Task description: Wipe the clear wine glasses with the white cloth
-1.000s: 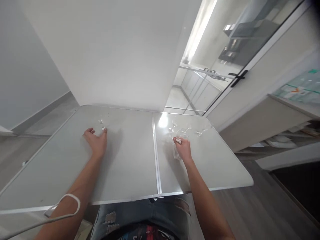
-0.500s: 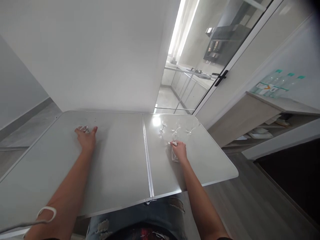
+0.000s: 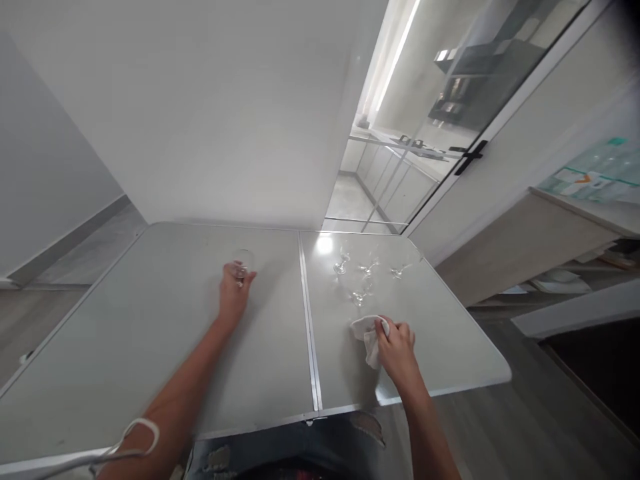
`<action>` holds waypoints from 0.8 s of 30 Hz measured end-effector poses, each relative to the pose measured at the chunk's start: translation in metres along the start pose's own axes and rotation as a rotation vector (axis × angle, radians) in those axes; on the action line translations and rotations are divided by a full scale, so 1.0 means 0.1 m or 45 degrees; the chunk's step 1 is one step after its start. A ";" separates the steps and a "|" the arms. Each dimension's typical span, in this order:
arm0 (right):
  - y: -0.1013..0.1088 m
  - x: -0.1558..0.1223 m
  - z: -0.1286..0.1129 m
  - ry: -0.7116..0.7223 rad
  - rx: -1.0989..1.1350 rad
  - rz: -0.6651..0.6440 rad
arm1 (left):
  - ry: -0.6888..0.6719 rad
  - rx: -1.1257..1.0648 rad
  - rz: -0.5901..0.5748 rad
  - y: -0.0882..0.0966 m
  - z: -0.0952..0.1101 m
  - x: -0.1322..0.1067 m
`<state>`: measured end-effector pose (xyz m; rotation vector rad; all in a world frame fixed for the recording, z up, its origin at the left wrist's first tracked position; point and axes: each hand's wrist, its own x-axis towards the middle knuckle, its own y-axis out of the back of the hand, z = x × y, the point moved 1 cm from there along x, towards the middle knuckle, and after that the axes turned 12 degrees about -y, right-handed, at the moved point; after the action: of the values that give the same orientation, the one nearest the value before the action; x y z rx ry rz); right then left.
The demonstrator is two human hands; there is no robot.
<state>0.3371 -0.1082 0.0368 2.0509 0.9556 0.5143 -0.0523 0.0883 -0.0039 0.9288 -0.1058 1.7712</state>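
Over the left panel of the white table (image 3: 165, 333), my left hand (image 3: 234, 293) is closed on a clear stemmed glass (image 3: 244, 260), fingers around its lower part. My right hand (image 3: 397, 343) pinches a white cloth (image 3: 371, 337) that hangs from the fingers above the right panel. Just beyond it is a clear glass (image 3: 361, 293) on the table. Three more stemmed glasses are farther back in a row: one glass (image 3: 341, 263) at the left, another glass (image 3: 369, 265) in the middle and a third glass (image 3: 399, 271) at the right.
A metal seam (image 3: 309, 327) divides the tabletop. Behind stands a white wall (image 3: 240, 120), with a glass sliding door (image 3: 395, 153) to its right. Wrapped bottles (image 3: 595, 177) stand on a wooden shelf unit (image 3: 530, 247) at the right. A white cable loop (image 3: 145, 433) hangs by my left forearm.
My left hand has moved right, toward the seam, with the glass. My right hand has come off the nearest glass, which now stands alone, and drawn back toward me with the cloth.
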 end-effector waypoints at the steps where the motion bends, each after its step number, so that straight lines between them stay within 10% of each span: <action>1: 0.00 -0.09 -0.05 -0.012 0.054 -0.075 | -0.026 0.026 -0.050 -0.06 0.04 -0.05; 5: -0.26 -0.19 -0.45 -0.105 0.584 -0.600 | -0.168 0.171 -0.300 -0.21 0.06 -0.18; 8: -0.60 -0.01 -0.87 -0.219 0.997 -0.692 | -0.274 0.307 -0.463 -0.22 0.04 -0.20; 14: -1.02 0.27 -1.56 0.292 0.803 -0.192 | -0.402 0.423 -0.608 -0.20 0.09 -0.22; 24: -1.30 0.11 -1.42 0.596 0.903 -0.867 | -0.626 0.573 -0.776 -0.17 0.12 -0.23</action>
<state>0.1957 0.0217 0.0180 2.0111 2.2626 0.2978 -0.0285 0.0716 -0.0164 1.5213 0.2518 0.9891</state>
